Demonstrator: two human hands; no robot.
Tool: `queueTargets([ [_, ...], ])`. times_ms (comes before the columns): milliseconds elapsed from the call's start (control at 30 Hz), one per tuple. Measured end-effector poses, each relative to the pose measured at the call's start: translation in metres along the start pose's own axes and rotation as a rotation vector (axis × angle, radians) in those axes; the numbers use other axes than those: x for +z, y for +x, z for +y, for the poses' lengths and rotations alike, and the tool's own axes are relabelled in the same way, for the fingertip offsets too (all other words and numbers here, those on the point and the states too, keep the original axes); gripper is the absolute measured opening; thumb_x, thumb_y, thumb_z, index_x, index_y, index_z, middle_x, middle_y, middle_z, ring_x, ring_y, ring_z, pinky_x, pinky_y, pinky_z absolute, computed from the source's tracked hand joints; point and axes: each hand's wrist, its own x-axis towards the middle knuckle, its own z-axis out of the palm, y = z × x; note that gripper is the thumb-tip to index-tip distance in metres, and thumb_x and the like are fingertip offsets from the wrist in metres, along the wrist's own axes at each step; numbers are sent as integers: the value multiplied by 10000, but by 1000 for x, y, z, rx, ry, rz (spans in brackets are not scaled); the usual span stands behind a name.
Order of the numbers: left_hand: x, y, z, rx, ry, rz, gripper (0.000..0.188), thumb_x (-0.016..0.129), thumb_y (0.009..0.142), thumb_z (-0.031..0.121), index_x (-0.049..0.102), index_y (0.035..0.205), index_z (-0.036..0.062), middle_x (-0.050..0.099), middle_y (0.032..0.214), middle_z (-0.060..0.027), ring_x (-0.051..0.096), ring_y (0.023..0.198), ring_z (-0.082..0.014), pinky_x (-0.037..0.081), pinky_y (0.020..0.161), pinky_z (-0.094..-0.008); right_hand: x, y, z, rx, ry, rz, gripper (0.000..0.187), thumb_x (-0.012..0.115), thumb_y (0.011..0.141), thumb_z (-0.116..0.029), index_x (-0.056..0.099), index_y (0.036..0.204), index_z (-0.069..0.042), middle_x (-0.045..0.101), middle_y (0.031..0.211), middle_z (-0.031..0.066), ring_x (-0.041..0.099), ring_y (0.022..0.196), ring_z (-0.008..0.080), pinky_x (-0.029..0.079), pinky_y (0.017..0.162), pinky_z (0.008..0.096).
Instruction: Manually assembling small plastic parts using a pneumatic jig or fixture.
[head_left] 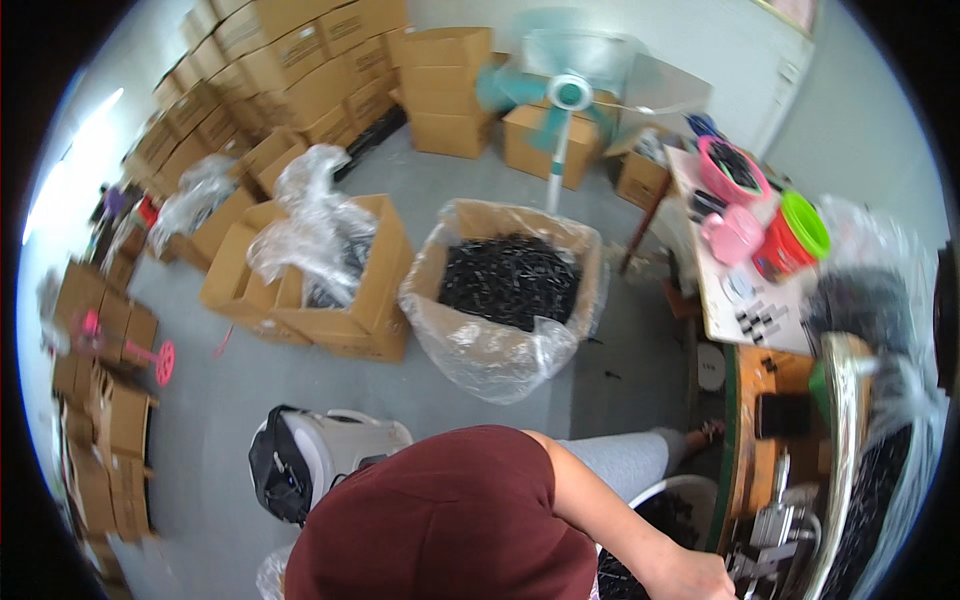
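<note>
Fingers (pixel 716 577) seemingly curled near fixture (pixel 774 526)

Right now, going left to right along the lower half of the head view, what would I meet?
Cardboard boxes, a black bag-like item, a maroon shirt, a bare hand, a metal fixture, clear plastic near the right rim.

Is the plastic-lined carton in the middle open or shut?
Open: the carton is uncovered on top, and black pieces show inside.
</note>
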Motion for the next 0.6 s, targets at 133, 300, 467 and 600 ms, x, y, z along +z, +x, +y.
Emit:
queueTargets([
  [133,4,-2,5,34,84,105,209,542,924,259,652,967,87,653,1099,-81,655,908,-290,548,693,-400,-2,15,-57,-117,93,52,287,498,1018,-224,632,1072,24,688,955,179,659,850,226,512,637,270],
  [300,-1,4,16,-146,130,-66,260,498,942,293,637,1010,84,660,1057,-98,654,863,-312,535,651,-424,-7,45,-121,-226,174,46,278,495,1010,-209,612,1101,26,672,990,188,647,884,237,503,672,282],
  [467,-29,5,36,37,318,-129,258,492,941,291,639,1026,95,636,1075,-105,648,839,-316,525,628,-441,-10,64,-164,-289,225,30,276,493,1001,-195,592,1129,29,657,1024,196,635,918,248,494,707,294],
  [600,-37,8,44,104,365,-185,254,492,939,270,640,1037,90,623,1084,-104,644,838,-323,523,630,-442,-13,72,-182,-317,240,26,279,491,995,-183,576,1152,31,644,1052,203,626,945,257,487,735,303],
])
